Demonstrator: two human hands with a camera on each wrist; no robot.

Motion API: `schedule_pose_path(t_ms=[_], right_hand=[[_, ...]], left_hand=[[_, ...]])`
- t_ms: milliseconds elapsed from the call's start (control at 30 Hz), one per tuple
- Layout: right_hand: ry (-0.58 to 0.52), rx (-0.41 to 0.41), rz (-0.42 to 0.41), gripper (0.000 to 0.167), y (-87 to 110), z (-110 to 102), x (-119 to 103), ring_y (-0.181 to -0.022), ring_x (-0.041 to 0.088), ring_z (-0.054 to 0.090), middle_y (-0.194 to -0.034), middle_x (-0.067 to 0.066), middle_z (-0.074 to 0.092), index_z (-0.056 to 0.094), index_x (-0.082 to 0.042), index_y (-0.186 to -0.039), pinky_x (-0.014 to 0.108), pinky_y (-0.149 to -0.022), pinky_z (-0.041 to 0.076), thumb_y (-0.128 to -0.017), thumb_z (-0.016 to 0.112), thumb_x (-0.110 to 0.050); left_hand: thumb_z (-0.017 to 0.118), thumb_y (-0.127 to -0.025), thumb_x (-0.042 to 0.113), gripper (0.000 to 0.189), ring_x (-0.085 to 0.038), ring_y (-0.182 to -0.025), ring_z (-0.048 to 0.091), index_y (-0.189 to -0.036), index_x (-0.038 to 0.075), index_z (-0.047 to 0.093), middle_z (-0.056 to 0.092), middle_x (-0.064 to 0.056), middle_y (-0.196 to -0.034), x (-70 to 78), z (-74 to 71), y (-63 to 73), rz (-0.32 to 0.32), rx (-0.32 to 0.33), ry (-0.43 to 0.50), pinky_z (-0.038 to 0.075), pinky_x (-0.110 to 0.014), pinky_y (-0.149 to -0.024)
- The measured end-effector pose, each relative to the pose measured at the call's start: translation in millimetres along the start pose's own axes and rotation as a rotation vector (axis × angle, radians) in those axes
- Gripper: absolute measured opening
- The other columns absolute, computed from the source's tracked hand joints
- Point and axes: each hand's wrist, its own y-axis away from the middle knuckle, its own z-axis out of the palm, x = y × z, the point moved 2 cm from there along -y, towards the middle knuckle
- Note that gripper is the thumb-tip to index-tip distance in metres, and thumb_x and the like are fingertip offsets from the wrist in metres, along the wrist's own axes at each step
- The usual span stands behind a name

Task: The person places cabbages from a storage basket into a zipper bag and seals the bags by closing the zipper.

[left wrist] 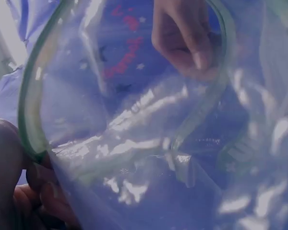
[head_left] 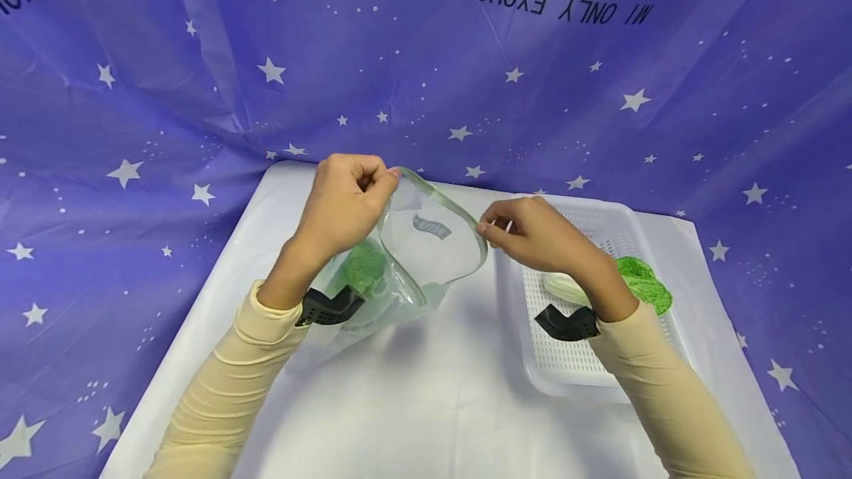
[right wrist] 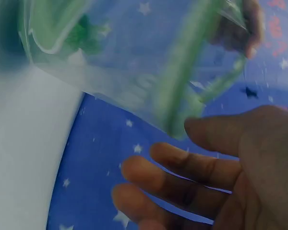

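Observation:
A clear zip bag [head_left: 406, 279] with a pale green rim hangs between both hands, its mouth spread wide. My left hand [head_left: 349, 202] pinches the rim at the upper left, thumb against curled fingers. On the right side of the mouth, my right hand [head_left: 535, 235] pinches the rim between thumb and forefinger. The right wrist view has its thumb [right wrist: 216, 134] at the rim and other fingers loosely bent below. Inside the bag's lower left is a green bumpy vegetable [head_left: 364, 268], probably broccoli, blurred by the plastic.
A white perforated basket [head_left: 566, 364] stands on the right of the white table [head_left: 413, 420]. In it lies a leafy green vegetable [head_left: 648, 290] with a white stalk, partly behind the right wrist. A purple star-patterned cloth [head_left: 426, 72] hangs behind the table.

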Motion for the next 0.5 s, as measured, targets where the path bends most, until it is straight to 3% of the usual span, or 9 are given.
schedule_pose_path(t_ms=[133,300,433,500], right_hand=[[-0.031,-0.002,0.102,0.020,24.3,-8,39,-0.066,0.014,0.064,-0.078,0.000,0.066,0.071,-0.010,-0.098,0.037,-0.064,0.051,-0.100,0.059,-0.025],[0.112,0.036,0.269,0.030,62.4,-20,108,-0.086,0.031,0.066,-0.095,0.014,0.069,0.070,-0.003,-0.106,0.048,-0.078,0.050,-0.097,0.063,-0.031],[0.190,-0.137,0.434,0.063,93.6,-14,156,-0.110,0.049,0.054,-0.120,0.032,0.058,0.057,0.007,-0.127,0.060,-0.087,0.044,-0.088,0.072,-0.041],[0.237,-0.228,0.515,0.080,108.0,-7,171,-0.114,0.056,0.048,-0.128,0.035,0.050,0.050,0.008,-0.134,0.066,-0.086,0.041,-0.080,0.078,-0.046]], left_hand=[[0.060,-0.094,0.015,0.041,-0.013,-0.044,0.031,-0.055,0.012,0.047,0.034,0.000,-0.048,-5.6,20.9,3.8,0.001,-0.088,0.041,0.023,-0.027,-0.045],[0.059,-0.096,0.017,0.042,-0.012,-0.044,0.031,-0.056,0.014,0.045,0.033,0.002,-0.048,-7.2,43.3,9.9,0.025,-0.173,0.086,0.025,-0.027,-0.046],[0.059,-0.096,0.016,0.044,-0.010,-0.043,0.029,-0.055,0.015,0.042,0.032,0.005,-0.047,-10.1,55.7,15.5,0.038,-0.203,0.101,0.024,-0.028,-0.045],[0.058,-0.096,0.016,0.044,-0.010,-0.042,0.029,-0.055,0.015,0.042,0.032,0.006,-0.047,-11.3,60.0,17.3,0.048,-0.218,0.110,0.025,-0.027,-0.045]])
